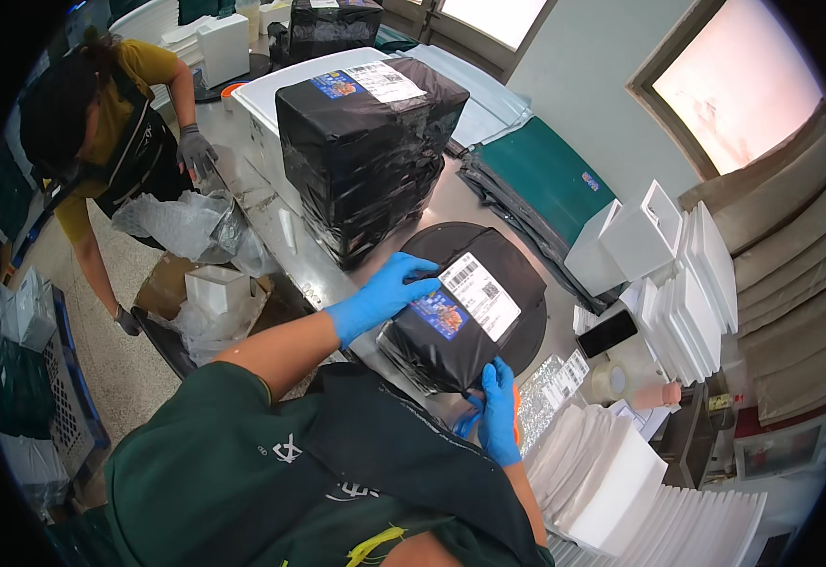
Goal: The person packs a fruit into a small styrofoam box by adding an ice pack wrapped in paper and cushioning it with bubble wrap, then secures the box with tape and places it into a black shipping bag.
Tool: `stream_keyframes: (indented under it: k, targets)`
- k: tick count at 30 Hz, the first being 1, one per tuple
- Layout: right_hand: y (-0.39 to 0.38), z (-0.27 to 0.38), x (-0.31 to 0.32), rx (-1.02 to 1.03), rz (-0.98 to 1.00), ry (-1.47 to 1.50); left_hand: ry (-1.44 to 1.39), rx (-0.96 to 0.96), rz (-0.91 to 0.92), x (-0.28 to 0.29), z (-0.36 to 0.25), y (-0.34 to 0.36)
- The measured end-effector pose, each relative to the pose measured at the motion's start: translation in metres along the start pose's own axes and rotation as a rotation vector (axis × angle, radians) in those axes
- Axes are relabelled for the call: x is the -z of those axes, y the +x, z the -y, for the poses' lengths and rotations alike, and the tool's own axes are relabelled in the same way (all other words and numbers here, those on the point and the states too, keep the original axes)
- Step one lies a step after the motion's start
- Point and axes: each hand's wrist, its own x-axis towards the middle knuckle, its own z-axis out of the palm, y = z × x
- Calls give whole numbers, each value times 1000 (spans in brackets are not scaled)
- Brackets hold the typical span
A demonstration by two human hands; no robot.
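Observation:
A box wrapped in shiny black plastic (399, 345) rests tilted before me at the near side of a round black turntable (531, 326). On its top are a white shipping label (480, 295) and a colourful blue sticker (438, 315). My left hand (389, 291), in a blue glove, lies over the box's far left edge, its fingers stretched onto the top beside the label. At the near right corner, my gloved right hand (498, 411) has its fingers closed on the box's edge. Something orange (517, 416) shows partly behind this hand.
Larger black-wrapped boxes (370, 142) stand stacked beyond the turntable. White foam boxes (626, 236), foam lids (701, 283), a dark phone (608, 333) and tape rolls (608, 380) sit at right. At left, a co-worker (115, 113) bends over a carton (163, 288) holding clear plastic.

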Motion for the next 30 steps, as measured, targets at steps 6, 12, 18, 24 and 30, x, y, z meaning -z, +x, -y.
stream_keyframes:
  k: [6,12,18,24,30]
  targets:
    - [-19,6,-36,17,-92,175,-226,-113,17,-25,4,-52]
    - [-29,47,-46,235,-23,78,-364,-251,-22,-16,-51,-45]
    - [-38,166,-101,687,105,104,-202,-690,-256,23,-186,-65]
    - [-10,265,-167,907,282,131,-20,-975,-505,98,-281,-53]
    - [57,274,-234,783,524,-38,-211,-794,-617,243,-255,4]
